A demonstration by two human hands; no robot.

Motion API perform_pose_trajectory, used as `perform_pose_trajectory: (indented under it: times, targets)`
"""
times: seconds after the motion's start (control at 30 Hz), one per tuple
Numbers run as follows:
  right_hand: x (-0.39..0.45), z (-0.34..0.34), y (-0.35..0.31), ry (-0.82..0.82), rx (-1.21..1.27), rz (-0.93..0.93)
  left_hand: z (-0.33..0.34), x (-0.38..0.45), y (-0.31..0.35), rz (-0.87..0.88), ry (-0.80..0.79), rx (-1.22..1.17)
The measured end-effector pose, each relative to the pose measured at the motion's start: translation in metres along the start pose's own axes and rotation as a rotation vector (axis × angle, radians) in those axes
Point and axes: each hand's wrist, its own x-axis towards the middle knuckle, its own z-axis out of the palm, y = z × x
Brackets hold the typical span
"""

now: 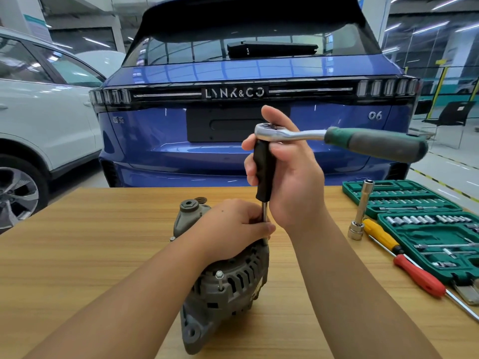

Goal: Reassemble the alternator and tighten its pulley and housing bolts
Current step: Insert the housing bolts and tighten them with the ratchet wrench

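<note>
A grey alternator [228, 288] lies on the wooden table [103, 229], with one housing bolt [219, 277] standing up from its ribbed casing. My left hand [233, 226] rests on top of the alternator and pinches the thin steel shaft [264, 213] of a black-handled driver [264, 172]. My right hand [287, 177] grips that black handle upright. A ratchet wrench [337, 137] with a green and grey grip is fitted on the handle's top and sticks out to the right. The driver's tip is hidden by my left hand.
An open green socket set case [425, 224] lies at the table's right. Beside it are a long socket extension [361, 211], a yellow-handled screwdriver [381, 235] and a red-handled screwdriver [420, 277]. A blue car [233, 73] stands just behind the table, a white car [39, 112] at left.
</note>
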Motion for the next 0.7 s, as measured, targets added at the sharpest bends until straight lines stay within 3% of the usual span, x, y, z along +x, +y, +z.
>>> perform_pose_trajectory:
  times: [0.2, 0.27, 0.43, 0.6, 0.7]
  targets:
    - [0.001, -0.008, -0.007, -0.119, 0.181, 0.177, 0.001, 0.002, -0.003, 0.000, 0.019, -0.006]
    - [0.002, -0.003, -0.011, -0.026, 0.149, 0.195, 0.001, 0.003, -0.003, 0.009, 0.011, 0.009]
    - [0.004, 0.005, -0.011, 0.275, -0.272, 0.099, 0.002, 0.003, -0.002, 0.027, -0.019, 0.015]
    - [0.003, 0.000, -0.012, 0.063, 0.038, 0.236, 0.001, 0.003, -0.006, 0.013, 0.001, -0.015]
    - [0.001, 0.001, -0.003, 0.043, -0.057, 0.103, 0.001, 0.004, -0.007, -0.003, 0.002, -0.019]
